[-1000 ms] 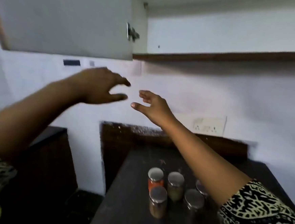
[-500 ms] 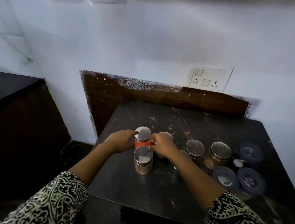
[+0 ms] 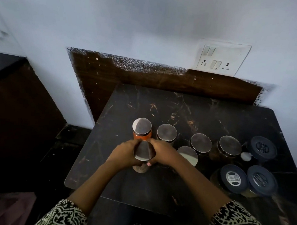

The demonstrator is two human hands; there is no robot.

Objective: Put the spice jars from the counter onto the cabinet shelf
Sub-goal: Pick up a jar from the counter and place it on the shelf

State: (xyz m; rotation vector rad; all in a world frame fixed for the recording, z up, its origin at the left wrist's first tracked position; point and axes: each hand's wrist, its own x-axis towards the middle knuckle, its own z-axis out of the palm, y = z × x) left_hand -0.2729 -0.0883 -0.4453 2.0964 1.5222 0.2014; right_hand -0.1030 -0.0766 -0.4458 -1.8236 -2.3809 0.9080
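Head view, left hand (image 3: 123,154) and right hand (image 3: 164,154) both wrapped around a small glass spice jar with round steel lid (image 3: 143,152), above the near left of the dark marbled counter (image 3: 156,187), lifted or resting unclear, orange-filled steel-lidded jar (image 3: 141,129) just behind, four more steel-lidded jars (image 3: 200,142) to the right, black-lidded jars (image 3: 234,178) beyond.

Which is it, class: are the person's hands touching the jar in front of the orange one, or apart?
Touching. The head view shows the left hand and right hand clasping the silver-lidded jar from both sides, with no gap.
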